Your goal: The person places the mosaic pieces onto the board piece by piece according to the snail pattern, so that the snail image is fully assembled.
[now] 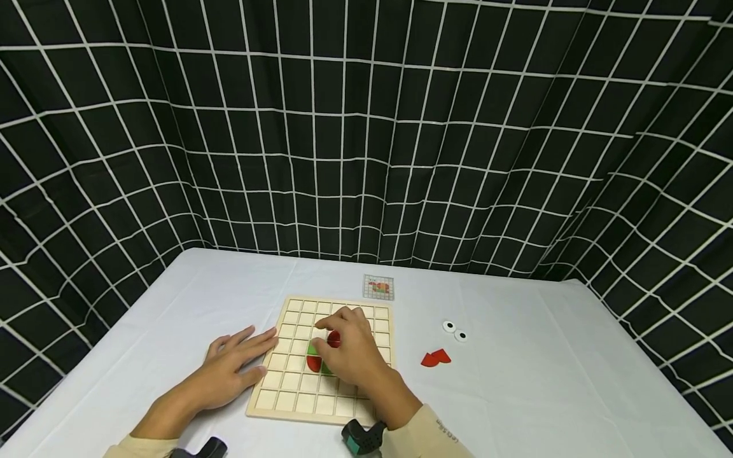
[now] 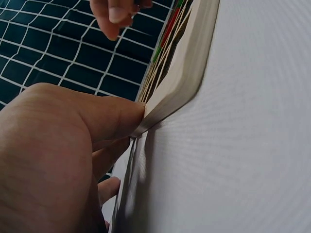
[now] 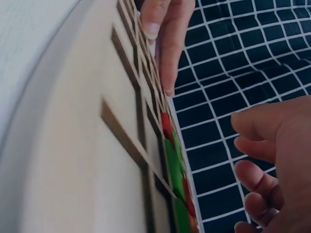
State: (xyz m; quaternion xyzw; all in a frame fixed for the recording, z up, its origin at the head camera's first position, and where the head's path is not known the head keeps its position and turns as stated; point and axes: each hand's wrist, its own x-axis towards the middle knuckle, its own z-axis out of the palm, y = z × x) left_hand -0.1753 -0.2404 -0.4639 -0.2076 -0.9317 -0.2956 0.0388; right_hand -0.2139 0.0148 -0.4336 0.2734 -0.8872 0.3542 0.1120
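Observation:
A wooden grid board (image 1: 266,401) lies on the table. Along its left edge rests my left hand (image 1: 229,375), fingers extended, fingertips at the frame; the left wrist view shows the thumb (image 2: 114,111) against the board's side. Over the middle of the grid is my right hand (image 1: 357,350), fingers bent loosely and thumb apart from them. Nothing shows between those fingers (image 3: 255,121) in the right wrist view. Red pieces (image 1: 314,363) and green pieces (image 3: 173,165) sit in the central squares, partly hidden under the right hand.
Behind the board lies a small picture card (image 1: 378,287) with a printed grid pattern. To the board's right are two round white pieces with black dots (image 1: 449,326) and two red pieces (image 1: 441,355). A black curtain with white grid lines (image 1: 355,140) surrounds the white table (image 1: 527,381).

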